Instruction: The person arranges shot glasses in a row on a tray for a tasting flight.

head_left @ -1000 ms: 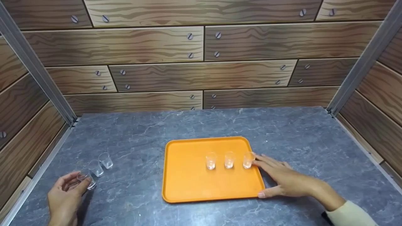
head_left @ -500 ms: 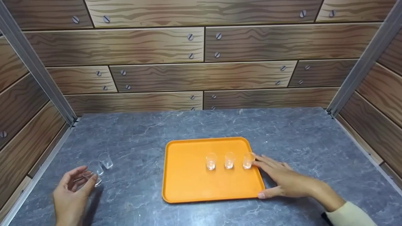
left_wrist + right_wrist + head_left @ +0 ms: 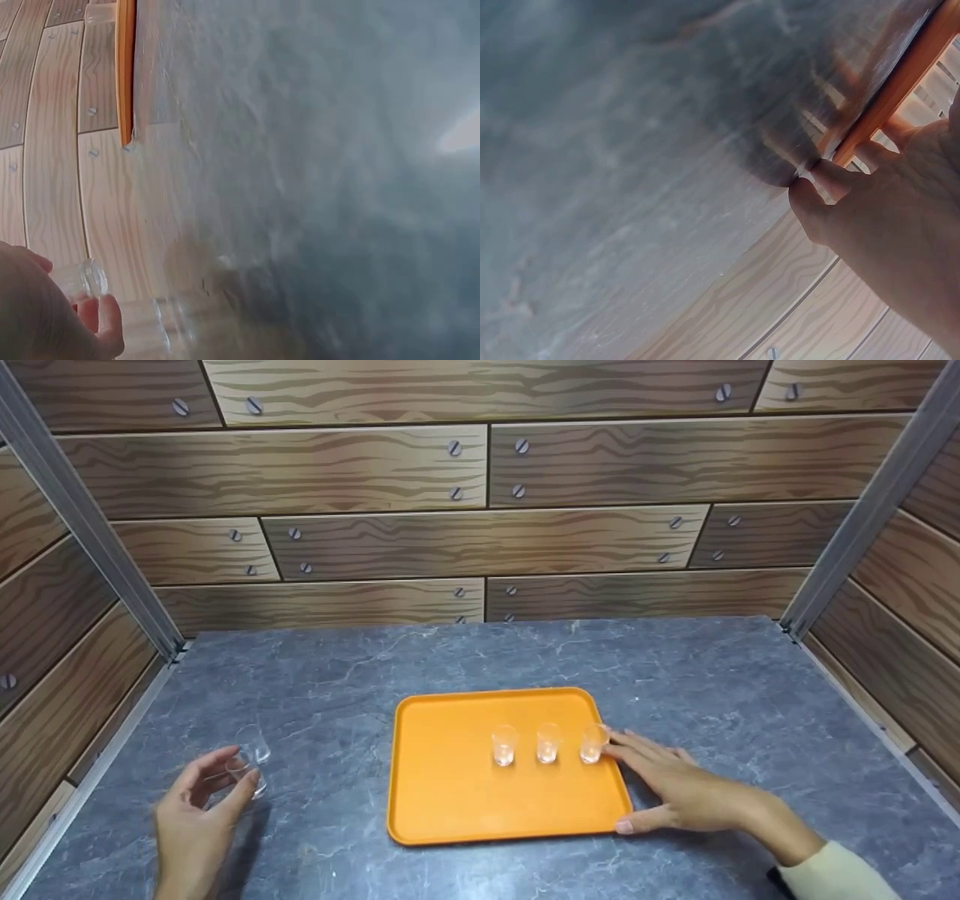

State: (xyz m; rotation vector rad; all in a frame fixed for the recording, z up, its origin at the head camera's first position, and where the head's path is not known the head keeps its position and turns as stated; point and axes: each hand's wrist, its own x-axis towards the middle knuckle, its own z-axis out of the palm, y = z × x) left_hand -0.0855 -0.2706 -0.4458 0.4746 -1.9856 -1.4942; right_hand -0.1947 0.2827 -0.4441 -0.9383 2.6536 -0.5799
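My left hand (image 3: 196, 810) pinches a small clear shot glass (image 3: 257, 789) between thumb and fingers. This glass (image 3: 93, 277) looks raised off the tabletop in the left wrist view. Just behind it in the head view is another clear shot glass (image 3: 262, 750), partly covered by the held one. Three more stand upright in a row on the orange tray (image 3: 442, 802): a left glass (image 3: 504, 750), a middle glass (image 3: 547, 748) and a right glass (image 3: 592, 748). My right hand (image 3: 675, 784) rests against the tray's right edge, fingers extended, thumb at the near corner.
The grey marbled tabletop (image 3: 337, 682) lies under everything. Wood-patterned walls (image 3: 375, 540) enclose it at the back and sides, with metal posts (image 3: 862, 510) in the corners. The tray's raised rim (image 3: 900, 94) runs beside the right fingers in the right wrist view.
My left hand has moved right and slightly farther back, carrying the shot glass past where another glass stood, which is now hard to make out. The right hand and tray have stayed put.
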